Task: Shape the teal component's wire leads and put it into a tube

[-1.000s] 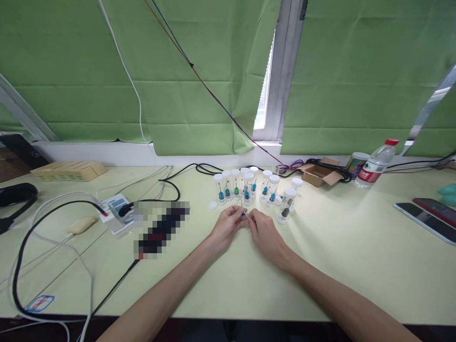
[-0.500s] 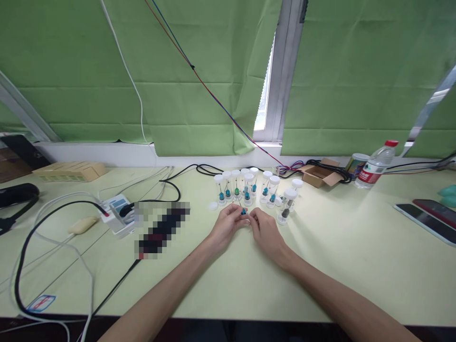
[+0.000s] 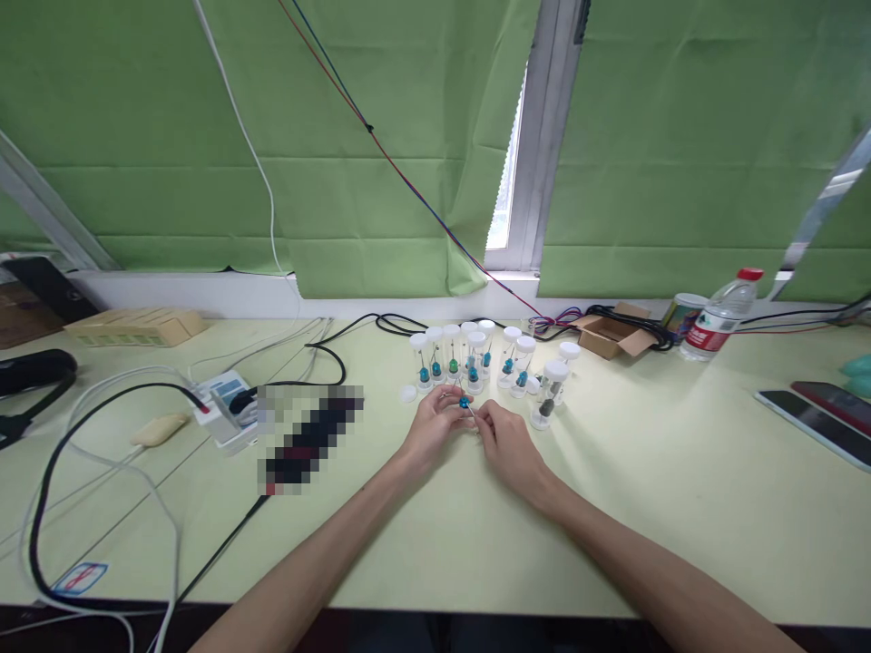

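Nearest: pale yellow-green tabletop (image 3: 449, 553), smooth, flat, faint sheen. Both hands held over it, close together, mid-surface.

Right hand (image 3: 509, 444): fingers together, clamped on a thin stem (image 3: 471, 411), pale and straight. Left hand (image 3: 427, 431): thumb and forefinger curl about a small blue piece (image 3: 464, 402) at the stem's upper end; whether they press on it or only surround it, cannot tell.

Handling, judged by eye: piece very light, body probably hard plastic or glass, perhaps slippery at the fingertips. Stem likely stiff but easily bent. Best hold: a light pinch on the blue body, or the stem close beneath it.

Just beyond: clear, straight-sided jars (image 3: 425, 359) with white caps, upright, several with blue pieces on stems inside, one green. Walls glossy. A jar (image 3: 549, 396) near the right hand holds something dark. Loose white lid (image 3: 407, 394) flat, left of the group.

Farther: open cardboard box (image 3: 602, 339), matte; clear bottle (image 3: 721, 317), red cap. Behind all, green curtain (image 3: 381, 209), woven-looking, creased horizontally.
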`<act>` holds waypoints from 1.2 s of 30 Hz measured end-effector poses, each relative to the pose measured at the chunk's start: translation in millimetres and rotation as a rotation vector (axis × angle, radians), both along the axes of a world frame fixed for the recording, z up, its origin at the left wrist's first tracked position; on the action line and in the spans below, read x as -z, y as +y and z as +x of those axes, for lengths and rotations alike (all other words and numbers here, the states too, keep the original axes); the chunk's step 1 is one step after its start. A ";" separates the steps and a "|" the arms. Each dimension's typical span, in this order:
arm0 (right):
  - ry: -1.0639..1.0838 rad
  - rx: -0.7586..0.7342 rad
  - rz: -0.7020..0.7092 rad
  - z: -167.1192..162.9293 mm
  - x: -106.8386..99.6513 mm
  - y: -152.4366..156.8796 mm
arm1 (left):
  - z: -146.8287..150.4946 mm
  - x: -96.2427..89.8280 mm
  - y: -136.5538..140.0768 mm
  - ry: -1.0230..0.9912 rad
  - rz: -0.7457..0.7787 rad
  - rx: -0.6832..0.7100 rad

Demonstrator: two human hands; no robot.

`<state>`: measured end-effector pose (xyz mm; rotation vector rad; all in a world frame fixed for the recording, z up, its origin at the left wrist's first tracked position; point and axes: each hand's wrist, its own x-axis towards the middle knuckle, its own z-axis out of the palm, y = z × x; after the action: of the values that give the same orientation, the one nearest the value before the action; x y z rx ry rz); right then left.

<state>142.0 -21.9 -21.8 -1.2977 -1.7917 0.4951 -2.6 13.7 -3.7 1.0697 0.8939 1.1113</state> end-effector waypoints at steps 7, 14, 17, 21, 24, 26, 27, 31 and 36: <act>-0.011 0.004 -0.014 -0.1 0.4 0.6 | -0.6 1.2 1.3 0.074 0.062 0.021; -0.005 0.006 -0.018 0.2 0.4 0.4 | -0.7 -0.2 0.4 0.105 0.087 0.017; -0.001 0.003 -0.012 0.2 0.7 0.1 | -0.5 0.0 1.5 0.120 0.103 0.018; 0.004 0.000 -0.005 -0.3 -0.1 -0.2 | -0.9 1.7 3.2 0.177 0.159 0.025; 0.024 0.000 -0.014 -0.4 -1.0 -0.2 | -2.2 3.5 3.7 0.233 0.212 0.045; 0.050 0.001 -0.022 -0.1 -1.4 -0.2 | -3.0 4.5 4.0 0.261 0.241 0.054; 0.066 0.002 -0.028 0.1 -1.3 -0.1 | -3.3 4.8 4.1 0.271 0.255 0.057; 0.156 -0.008 -0.075 0.6 -0.6 1.1 | -3.9 3.8 4.1 0.285 0.295 0.053; 0.336 -0.028 -0.223 -0.6 0.5 4.6 | -4.3 3.3 5.7 0.292 0.295 0.045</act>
<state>141.4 -17.2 -22.3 -1.2527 -1.5063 0.8945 -6.9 19.4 -7.0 1.5172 0.9463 1.0879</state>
